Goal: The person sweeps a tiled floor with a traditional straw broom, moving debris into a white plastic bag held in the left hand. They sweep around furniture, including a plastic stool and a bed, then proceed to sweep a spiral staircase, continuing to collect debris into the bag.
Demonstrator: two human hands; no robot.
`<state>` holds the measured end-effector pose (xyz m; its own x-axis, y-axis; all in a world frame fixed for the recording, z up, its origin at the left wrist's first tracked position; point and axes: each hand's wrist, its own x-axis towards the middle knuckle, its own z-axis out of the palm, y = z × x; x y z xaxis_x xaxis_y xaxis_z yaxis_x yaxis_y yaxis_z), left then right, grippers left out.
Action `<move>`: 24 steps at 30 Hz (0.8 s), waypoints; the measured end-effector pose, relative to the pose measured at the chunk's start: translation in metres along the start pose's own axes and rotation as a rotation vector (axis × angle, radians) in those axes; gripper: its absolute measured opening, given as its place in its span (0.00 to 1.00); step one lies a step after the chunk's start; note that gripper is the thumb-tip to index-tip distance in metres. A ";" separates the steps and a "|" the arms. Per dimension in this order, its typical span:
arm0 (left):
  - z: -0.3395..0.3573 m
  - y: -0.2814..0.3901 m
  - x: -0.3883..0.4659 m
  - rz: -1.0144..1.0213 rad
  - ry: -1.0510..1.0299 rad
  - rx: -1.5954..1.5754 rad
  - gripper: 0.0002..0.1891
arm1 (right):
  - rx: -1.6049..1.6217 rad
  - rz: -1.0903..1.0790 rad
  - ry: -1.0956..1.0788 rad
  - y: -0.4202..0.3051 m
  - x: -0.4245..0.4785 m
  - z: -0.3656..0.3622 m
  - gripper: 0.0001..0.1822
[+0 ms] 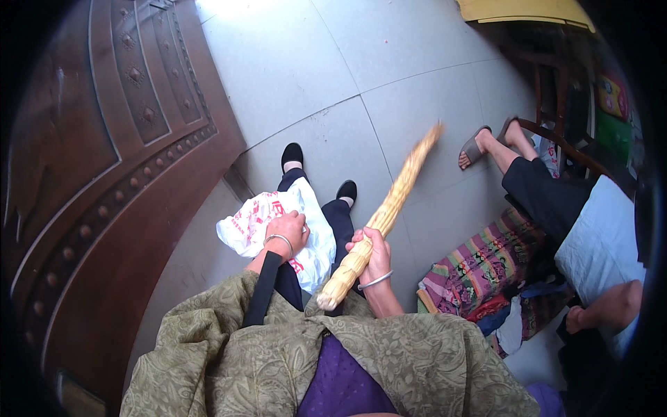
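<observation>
A long, thick bundle of plaited straw-coloured material (393, 200) slants from my lap up to the right, its far tip blurred. My right hand (374, 253) is wrapped around its lower part. My left hand (289, 232) rests on a white plastic bag (318, 245) with red printing, its fingers curled; whether they grip the bag is hard to tell. The bag lies over my dark trousers. A metal bracelet circles each of my wrists.
A carved dark wooden door (172, 130) stands at left. To the right sits another person in grey sandals (473, 148), beside a patterned cloth (479, 266) with more fabric near it. Grey tiles (333, 130) cover the floor. Something yellow (526, 11) is at the upper right.
</observation>
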<state>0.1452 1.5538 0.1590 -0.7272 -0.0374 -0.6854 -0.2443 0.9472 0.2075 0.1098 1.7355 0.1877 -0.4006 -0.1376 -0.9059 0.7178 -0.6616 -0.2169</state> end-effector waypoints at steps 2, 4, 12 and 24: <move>0.001 -0.001 -0.001 0.003 -0.003 -0.013 0.11 | 0.033 0.112 0.052 0.011 0.016 -0.023 0.07; 0.000 -0.001 0.003 0.019 0.003 -0.027 0.10 | 0.105 0.202 0.031 0.014 0.029 -0.017 0.07; 0.110 -0.065 0.012 0.144 0.260 -0.119 0.10 | 0.009 0.475 -0.467 0.078 0.031 0.180 0.10; -0.034 -0.030 0.025 -0.061 0.003 -0.112 0.09 | 0.095 0.060 -0.932 -0.043 0.165 0.301 0.08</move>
<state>0.1127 1.5135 0.1595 -0.7106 -0.0948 -0.6972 -0.3581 0.9017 0.2423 -0.1591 1.5192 0.1569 -0.6885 -0.6812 -0.2489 0.7190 -0.6859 -0.1119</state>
